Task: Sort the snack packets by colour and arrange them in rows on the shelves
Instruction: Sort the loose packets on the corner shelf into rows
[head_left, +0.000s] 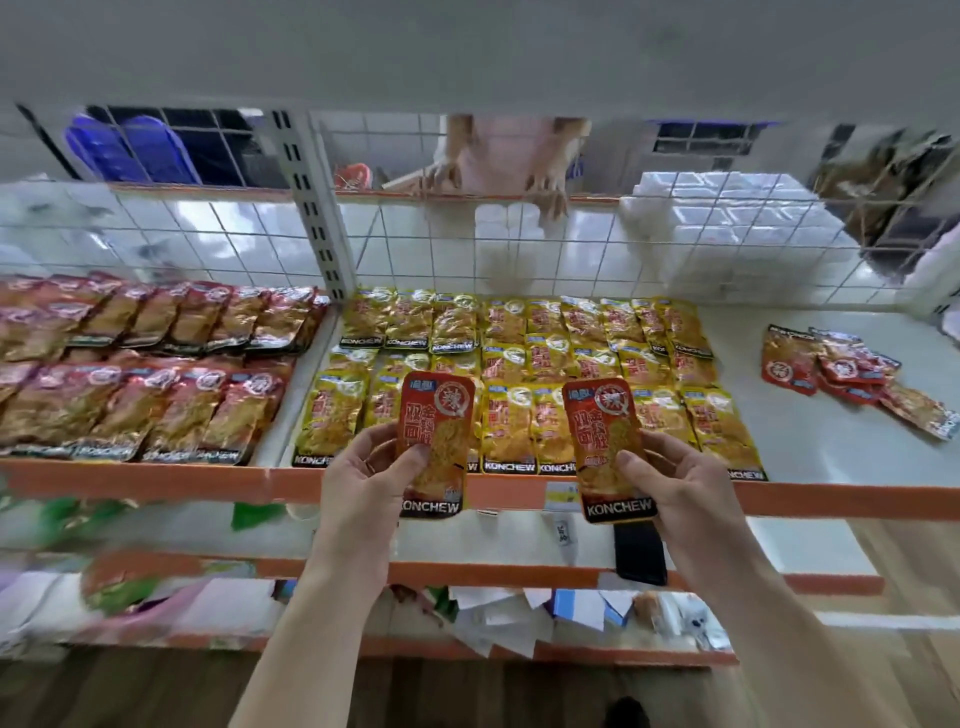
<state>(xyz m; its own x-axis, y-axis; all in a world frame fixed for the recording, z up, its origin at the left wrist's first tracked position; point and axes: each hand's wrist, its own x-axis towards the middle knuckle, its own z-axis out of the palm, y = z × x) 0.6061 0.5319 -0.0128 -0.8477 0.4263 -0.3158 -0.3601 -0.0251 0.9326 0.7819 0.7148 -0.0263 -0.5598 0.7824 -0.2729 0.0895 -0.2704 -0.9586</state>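
Filling the left bay of the orange-edged shelf (810, 415), dark red packets (156, 374) are lying in two overlapping rows at the left of the frame. Yellow packets (545, 364) are sitting in three rows in the middle bay, reaching from the wire mesh (571, 260) at the back to the front edge. A loose pile (841, 369) of orange-red packets is lying on the bare white board at the right of the frame, well apart from the yellow rows and too jumbled to count.

Two more are being held upright at lower centre, in front of the yellow rows. The left hand (363, 467) is gripping one orange-red packet (436, 415) by its lower half, thumb pressing on the front and fingers curling behind. The right hand (680, 483) is gripping the second orange-red packet (602, 421) the same way.

Behind the mesh at top centre, another person's hands (545, 192), two of them, are resting on the far shelf edge.
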